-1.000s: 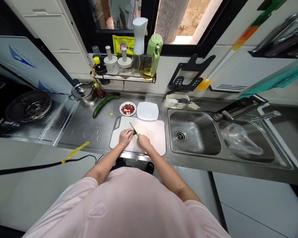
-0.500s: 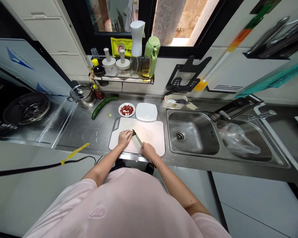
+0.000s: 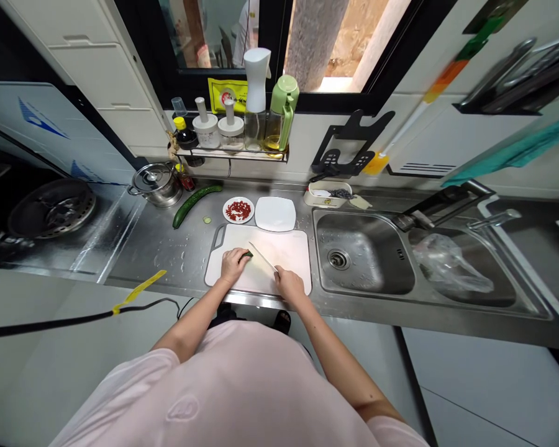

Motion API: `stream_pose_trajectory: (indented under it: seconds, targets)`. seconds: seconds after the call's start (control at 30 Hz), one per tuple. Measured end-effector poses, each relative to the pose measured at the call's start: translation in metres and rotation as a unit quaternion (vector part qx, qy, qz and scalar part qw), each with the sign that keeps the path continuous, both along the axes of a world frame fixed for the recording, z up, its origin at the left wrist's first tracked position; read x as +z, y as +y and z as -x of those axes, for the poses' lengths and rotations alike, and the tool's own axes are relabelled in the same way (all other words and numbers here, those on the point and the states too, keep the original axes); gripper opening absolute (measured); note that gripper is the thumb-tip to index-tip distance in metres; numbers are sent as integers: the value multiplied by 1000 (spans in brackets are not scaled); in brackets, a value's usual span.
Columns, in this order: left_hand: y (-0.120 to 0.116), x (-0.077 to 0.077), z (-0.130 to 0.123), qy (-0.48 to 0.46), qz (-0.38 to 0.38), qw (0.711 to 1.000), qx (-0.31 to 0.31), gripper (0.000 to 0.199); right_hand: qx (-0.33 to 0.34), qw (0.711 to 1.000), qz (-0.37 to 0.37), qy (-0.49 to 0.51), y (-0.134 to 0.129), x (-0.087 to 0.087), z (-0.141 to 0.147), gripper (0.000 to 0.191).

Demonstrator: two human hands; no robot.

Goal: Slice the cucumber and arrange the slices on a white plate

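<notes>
My left hand (image 3: 233,265) is closed on a short dark green cucumber piece (image 3: 247,254) over the left half of a white cutting board (image 3: 261,282). In my right hand (image 3: 289,285) is a knife (image 3: 263,257), gripped by the handle. Its thin blade points up and left, a little to the right of the cucumber piece and apart from it. Behind the board stand a small plate of chopped red pieces (image 3: 238,210) and a white square plate (image 3: 276,214). A whole cucumber (image 3: 193,205) and a pale green slice (image 3: 207,220) lie on the counter to the left.
A lidded steel pot (image 3: 156,182) stands at the back left, with a dark pan (image 3: 51,208) farther left. To the right is a steel sink (image 3: 363,254); a clear plastic bag (image 3: 451,261) lies in the second basin. A shelf (image 3: 230,154) carries bottles and jars.
The knife has lifted away from the cucumber piece and moved right, its blade now seen edge-on. My right hand has shifted slightly right; my left hand stays about where it was.
</notes>
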State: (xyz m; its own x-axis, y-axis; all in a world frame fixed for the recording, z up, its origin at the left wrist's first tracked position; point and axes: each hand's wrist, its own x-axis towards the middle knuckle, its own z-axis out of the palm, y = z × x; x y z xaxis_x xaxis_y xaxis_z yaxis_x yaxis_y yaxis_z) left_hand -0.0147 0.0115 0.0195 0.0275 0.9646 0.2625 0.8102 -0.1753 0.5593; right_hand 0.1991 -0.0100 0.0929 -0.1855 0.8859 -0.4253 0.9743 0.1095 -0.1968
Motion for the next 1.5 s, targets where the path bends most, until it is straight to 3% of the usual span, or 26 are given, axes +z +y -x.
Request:
stream_pose_trajectory:
  seconds: [0.23,0.37,0.5,0.7,0.8,1.0,1.2,1.37,1.5]
  targets:
    - [4,6,2,-114,-23,985,126,31,-33,996,-84,-4,2,4,-3,34]
    - [12,17,3,-153,-31,976,152,32,-34,993,-113,-12,5,2,-4,40]
    - [18,36,0,-129,-34,985,112,31,-27,992,-121,-23,5,1,-2,45]
    - [21,63,-16,-3,12,1000,-17,34,10,990,-143,-20,2,2,3,50]
    - [21,69,-22,28,39,997,-62,31,21,988,-153,-15,-1,3,4,50]
    - [22,73,-27,6,87,992,-92,23,29,988,-154,-13,-2,0,2,50]
    - [30,64,-26,-96,84,990,-65,8,20,987,-154,-28,-2,-6,-4,49]
    - [50,33,-5,-212,106,963,124,18,-15,990,-137,-43,0,-10,-16,45]
    - [68,11,19,-167,139,953,211,21,-36,989,-131,-54,2,-12,-27,45]
